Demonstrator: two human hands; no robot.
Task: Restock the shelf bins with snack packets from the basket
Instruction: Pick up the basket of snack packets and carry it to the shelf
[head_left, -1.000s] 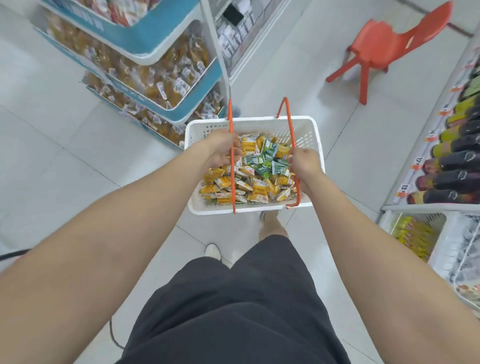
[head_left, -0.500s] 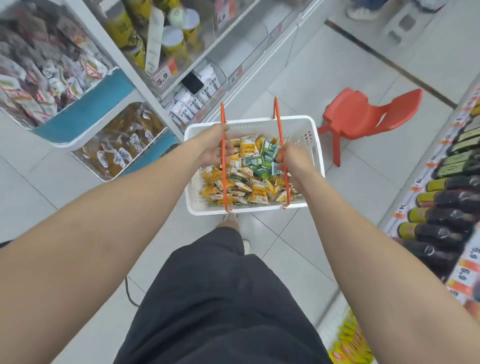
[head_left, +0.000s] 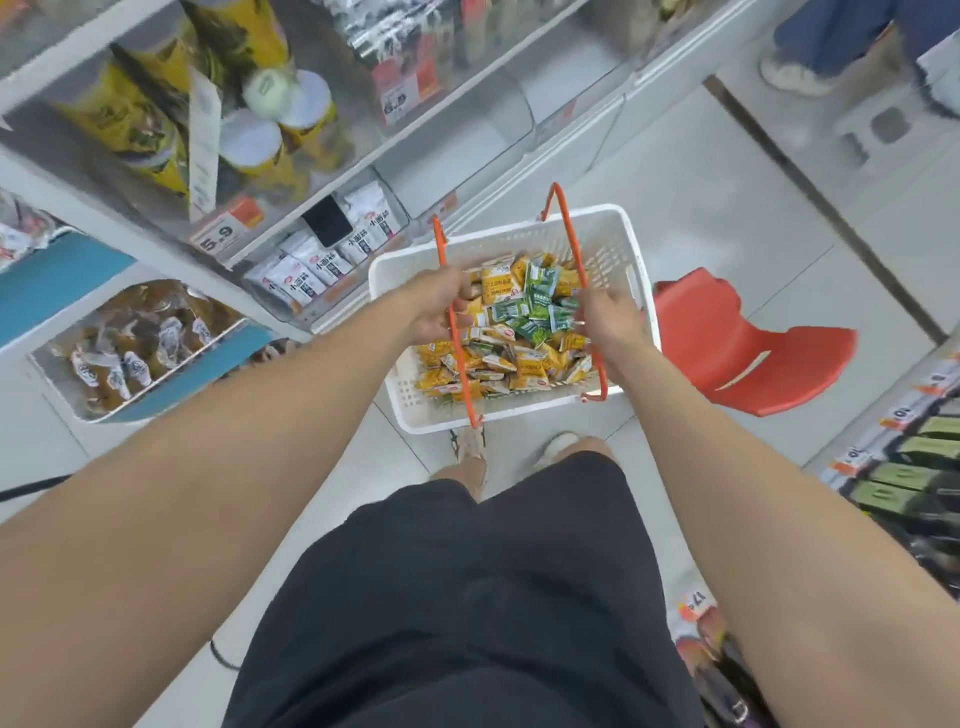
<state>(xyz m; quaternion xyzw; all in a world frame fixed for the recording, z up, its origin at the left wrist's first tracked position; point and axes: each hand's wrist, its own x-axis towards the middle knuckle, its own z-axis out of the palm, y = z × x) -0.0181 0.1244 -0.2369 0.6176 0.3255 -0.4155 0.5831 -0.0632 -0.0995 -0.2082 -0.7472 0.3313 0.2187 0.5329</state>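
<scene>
A: Nearest entry?
B: Left hand (head_left: 434, 306) curled round one orange handle (head_left: 467, 389); right hand (head_left: 613, 325) gripping the other.
A: Next?
B: White basket (head_left: 410, 387), held above the floor, with yellow and green snack packets (head_left: 498, 358) heaped inside.
A: Beyond?
B: Red chair (head_left: 727, 358) to the right; shelf bins (head_left: 57, 280) to the left.

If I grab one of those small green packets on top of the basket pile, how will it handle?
The green packets look small and crinkled, so probably light and floppy. Their glossy wrap may be slippery. They lie loose in the basket, so neighbours will likely shift.
</scene>
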